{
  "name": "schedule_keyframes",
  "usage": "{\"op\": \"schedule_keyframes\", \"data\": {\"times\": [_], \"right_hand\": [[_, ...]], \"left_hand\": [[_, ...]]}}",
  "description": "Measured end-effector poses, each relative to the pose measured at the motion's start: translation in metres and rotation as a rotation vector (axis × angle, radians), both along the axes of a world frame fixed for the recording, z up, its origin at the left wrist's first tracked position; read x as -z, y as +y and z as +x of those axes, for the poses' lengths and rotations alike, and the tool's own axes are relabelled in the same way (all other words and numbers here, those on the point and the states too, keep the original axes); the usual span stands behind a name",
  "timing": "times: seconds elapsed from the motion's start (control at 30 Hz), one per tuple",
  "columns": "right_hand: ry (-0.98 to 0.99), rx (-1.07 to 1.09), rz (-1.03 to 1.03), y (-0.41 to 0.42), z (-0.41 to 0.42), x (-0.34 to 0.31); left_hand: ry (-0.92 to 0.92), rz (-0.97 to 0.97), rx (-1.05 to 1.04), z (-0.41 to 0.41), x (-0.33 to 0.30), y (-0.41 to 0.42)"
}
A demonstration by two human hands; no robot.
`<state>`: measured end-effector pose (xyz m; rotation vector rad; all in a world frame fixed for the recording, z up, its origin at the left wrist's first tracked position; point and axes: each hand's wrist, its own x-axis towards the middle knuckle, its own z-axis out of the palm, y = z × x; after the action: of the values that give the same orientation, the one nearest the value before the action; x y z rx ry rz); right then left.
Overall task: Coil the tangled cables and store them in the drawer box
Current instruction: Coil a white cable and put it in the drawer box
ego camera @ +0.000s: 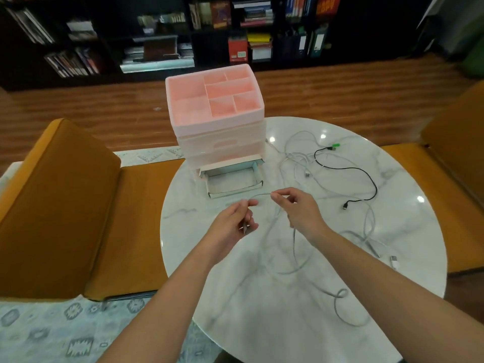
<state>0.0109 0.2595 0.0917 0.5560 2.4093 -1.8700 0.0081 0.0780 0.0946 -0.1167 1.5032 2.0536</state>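
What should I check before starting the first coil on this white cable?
1. Left hand pinches white cable: ok.
2. Right hand pinches it too: ok.
3. Cable free of the other white cables: cannot tell.
4. Black cable lies apart from the hands: ok.
5. Bottom drawer pulled open: ok.
6. Any coils made: not ok, all loose on the table.

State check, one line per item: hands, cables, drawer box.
left hand: pinching white cable
right hand: pinching white cable
white cable: uncoiled, held taut between the hands, rest loose on table
black cable: loose on table, untouched
drawer box: upright, bottom drawer pulled open
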Motion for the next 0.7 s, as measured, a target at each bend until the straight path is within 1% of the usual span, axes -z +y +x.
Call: {"op": "schedule_keyframes", "data": {"times": [0.07, 0.13, 0.27, 0.33, 0.4, 0.47, 0.7], "right_hand": [[-0.009, 0.034, 0.012, 0.005, -0.003, 0.001], [-0.026, 0.043, 0.024, 0.008, -0.007, 0.001], [-0.028, 0.082, 0.042, 0.011, -0.012, -0.001], [-0.016, 0.095, 0.049, 0.012, -0.013, -0.003], [-0.008, 0.096, 0.067, 0.013, -0.014, -0.005], [-0.007, 0.106, 0.085, 0.015, -0.013, -0.004], [-0.082, 0.108, 0.139, 0.011, 0.001, 0.005]], "left_hand": [[-0.038, 0.066, 0.039, -0.002, -0.004, -0.001], [-0.046, 0.092, 0.091, -0.005, -0.008, -0.002], [-0.067, 0.022, 0.159, -0.012, -0.016, 0.0], [-0.116, 0.006, 0.16, -0.013, -0.018, 0.005], [-0.149, 0.002, 0.149, -0.014, -0.018, 0.011], [-0.141, 0.009, 0.135, -0.016, -0.017, 0.014], [-0.025, 0.11, -0.039, -0.027, -0.016, 0.025]]}}
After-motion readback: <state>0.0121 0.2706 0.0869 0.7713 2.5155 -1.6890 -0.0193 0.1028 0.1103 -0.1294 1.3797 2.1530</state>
